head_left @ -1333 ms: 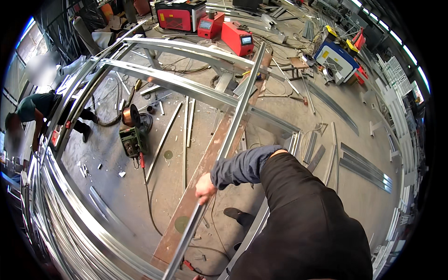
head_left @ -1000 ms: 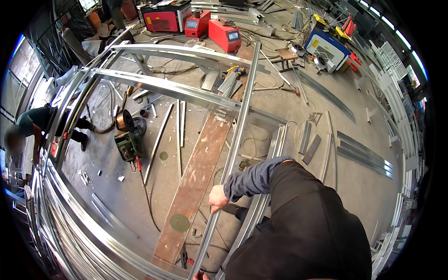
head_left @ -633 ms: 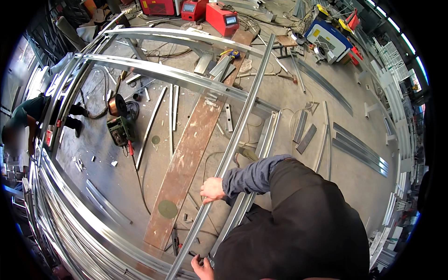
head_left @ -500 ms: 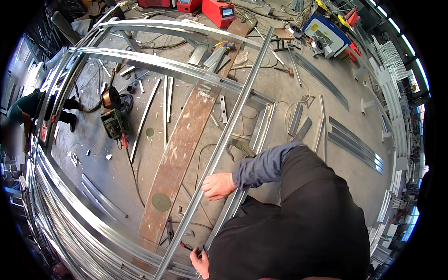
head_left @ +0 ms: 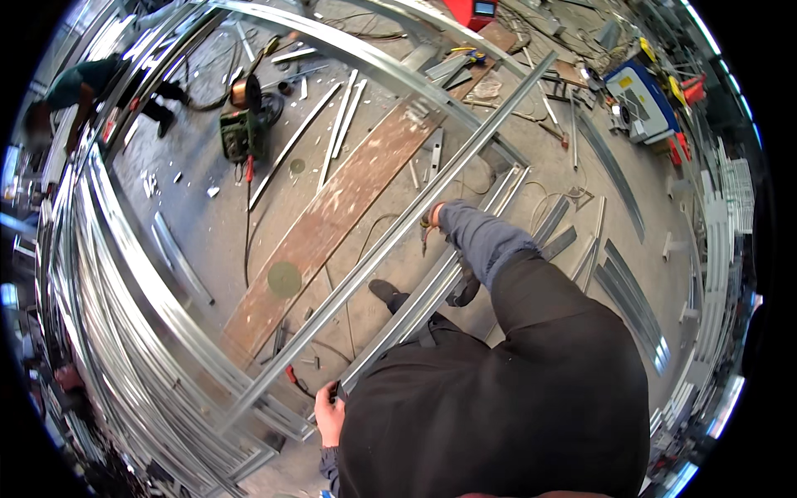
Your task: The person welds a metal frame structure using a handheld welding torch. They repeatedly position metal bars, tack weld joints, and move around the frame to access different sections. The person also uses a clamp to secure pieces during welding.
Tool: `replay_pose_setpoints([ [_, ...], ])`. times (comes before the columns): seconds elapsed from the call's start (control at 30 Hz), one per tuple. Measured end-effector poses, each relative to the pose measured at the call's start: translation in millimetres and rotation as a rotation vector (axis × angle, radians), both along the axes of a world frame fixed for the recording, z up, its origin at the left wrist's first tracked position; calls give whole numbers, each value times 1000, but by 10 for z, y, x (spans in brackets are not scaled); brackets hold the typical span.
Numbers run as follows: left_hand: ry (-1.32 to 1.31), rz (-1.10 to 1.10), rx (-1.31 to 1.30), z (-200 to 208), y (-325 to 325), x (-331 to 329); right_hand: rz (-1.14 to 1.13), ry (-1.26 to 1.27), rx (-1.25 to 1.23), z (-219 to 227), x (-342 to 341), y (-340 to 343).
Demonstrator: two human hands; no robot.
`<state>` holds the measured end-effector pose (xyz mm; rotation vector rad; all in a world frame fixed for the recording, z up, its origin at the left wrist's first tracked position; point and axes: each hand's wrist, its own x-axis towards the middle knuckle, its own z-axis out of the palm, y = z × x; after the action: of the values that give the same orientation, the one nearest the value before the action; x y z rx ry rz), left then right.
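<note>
The person's left hand [head_left: 330, 415], low in the view, has its thumb and fingers closed around a small black object [head_left: 336, 392], too small to identify. This hand sits near the lower end of a silver, ridged metal rail [head_left: 415, 309].

The right hand [head_left: 432, 215], at the end of a bunched grey-blue cuff [head_left: 481, 241], is beside a long, straight, silver metal channel [head_left: 481, 137]. A small dark tool [head_left: 425, 237] shows just below the hand; the fingers are partly hidden, so whether they grip it or touch the channel cannot be told. The channel slants from lower left to upper right, roughly parallel to the rail.

To the left of the channel, a flat, worn, reddish-brown board [head_left: 332, 207] lies at a similar slant, with a round olive patch [head_left: 284, 280] near its lower end. Beyond it are a boxy green machine [head_left: 240, 133] and a copper-coloured spool [head_left: 245, 93]. A bundle of shiny, curved metal lengths [head_left: 108, 332] fills the left side, and a co-worker in a dark green top [head_left: 87, 81] bends over above it.
</note>
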<state>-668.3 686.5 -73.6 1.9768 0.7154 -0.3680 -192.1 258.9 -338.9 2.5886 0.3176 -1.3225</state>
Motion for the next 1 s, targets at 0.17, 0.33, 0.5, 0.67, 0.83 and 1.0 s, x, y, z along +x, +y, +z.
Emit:
replay_pose_setpoints([
  [0.17,28,132,-113,84,43,-211,332,5,84,356,-368,258],
  [0.33,-17,296,-246,-21,-40,-581,464,122,494,1913,-934,780],
  [0.5,-64,527,-659,-235,-160,-527,614,116,628,2916,-1469,1221],
  [0.67,-47,750,-1244,-370,-295,-225,668,77,772,4020,-1918,1656],
  [0.83,-259,785,-1624,-323,-338,57,758,25,953,4907,-2256,1671],
  [1.0,-515,899,-1718,-27,-516,85,649,67,1023,5496,-2241,1328],
])
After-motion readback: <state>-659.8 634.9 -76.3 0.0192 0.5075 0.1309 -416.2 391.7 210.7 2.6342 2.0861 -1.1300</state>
